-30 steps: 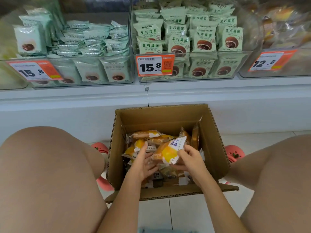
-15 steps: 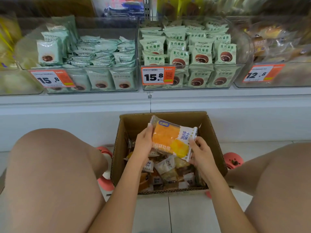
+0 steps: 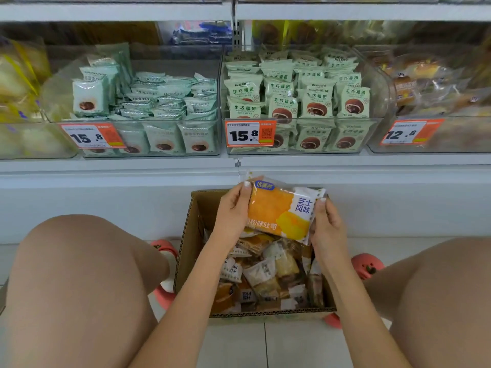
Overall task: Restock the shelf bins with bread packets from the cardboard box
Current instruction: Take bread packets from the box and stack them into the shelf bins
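Bread packet (image 3: 279,208), orange and white, sits lifted just above the cardboard box (image 3: 191,235), and you have it by its two short ends: your left hand (image 3: 233,211) curls round the left edge with the thumb lying up along the front, your right hand (image 3: 328,227) pinches the right edge near the white corner. Holding it this way keeps the printed face towards you and the soft loaf flat rather than squeezed in the middle, which looks sensible for a crushable item. Below the packet the box is well filled with more packets (image 3: 268,272) lying at all angles, so much restocking is left to do. The box stands on the floor between your knees, its far wall close against the white shelf base (image 3: 106,203); the packet's top edge already overlaps that base, so you have clear air upward from the box and only the shelf lip above the box to pass. Above the box, the nearest clear bin (image 3: 300,152) is packed with green bun packets almost to its rim, and the bin (image 3: 143,154) left of it is lower at the front but holds the same green kind. The bin (image 3: 430,147) up and to the right of the box, with a 12.8 tag (image 3: 411,132), shows blurred yellowish bread; whether it matches yours I cannot tell.
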`<state>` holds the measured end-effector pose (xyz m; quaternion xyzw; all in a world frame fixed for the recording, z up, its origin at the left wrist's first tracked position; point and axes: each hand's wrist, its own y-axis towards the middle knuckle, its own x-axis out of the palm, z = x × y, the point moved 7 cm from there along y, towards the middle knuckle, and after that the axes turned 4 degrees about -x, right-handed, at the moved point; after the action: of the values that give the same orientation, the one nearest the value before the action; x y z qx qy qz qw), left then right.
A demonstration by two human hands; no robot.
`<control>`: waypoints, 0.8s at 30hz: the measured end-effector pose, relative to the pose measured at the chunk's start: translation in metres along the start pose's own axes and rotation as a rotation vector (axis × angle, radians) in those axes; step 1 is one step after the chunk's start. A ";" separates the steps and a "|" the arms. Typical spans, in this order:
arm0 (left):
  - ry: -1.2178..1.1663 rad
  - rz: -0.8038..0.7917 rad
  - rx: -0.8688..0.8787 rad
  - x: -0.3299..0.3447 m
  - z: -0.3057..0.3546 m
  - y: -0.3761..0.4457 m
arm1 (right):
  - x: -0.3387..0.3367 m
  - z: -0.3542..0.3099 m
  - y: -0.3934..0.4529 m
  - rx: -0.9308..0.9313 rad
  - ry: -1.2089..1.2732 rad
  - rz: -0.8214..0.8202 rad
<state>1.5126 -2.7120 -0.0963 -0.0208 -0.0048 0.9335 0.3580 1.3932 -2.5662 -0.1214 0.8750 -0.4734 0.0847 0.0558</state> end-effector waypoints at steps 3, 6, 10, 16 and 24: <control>-0.059 0.023 -0.059 0.002 -0.006 -0.006 | 0.001 -0.001 -0.006 -0.031 -0.016 0.076; -0.122 0.024 -0.103 0.004 -0.005 -0.006 | -0.008 0.000 -0.006 -0.019 0.032 0.170; -0.141 0.037 -0.082 0.009 -0.001 -0.008 | -0.015 -0.002 -0.003 -0.035 -0.006 0.265; -0.024 0.119 0.104 -0.006 0.052 0.016 | 0.005 -0.092 0.025 -0.267 -0.317 -0.055; 0.149 0.222 0.616 0.019 0.203 0.036 | 0.094 -0.230 0.073 -0.514 -1.158 -0.547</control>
<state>1.4662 -2.7251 0.1054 0.0200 0.3061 0.9203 0.2428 1.3605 -2.6427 0.1239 0.8263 -0.1942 -0.5283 0.0190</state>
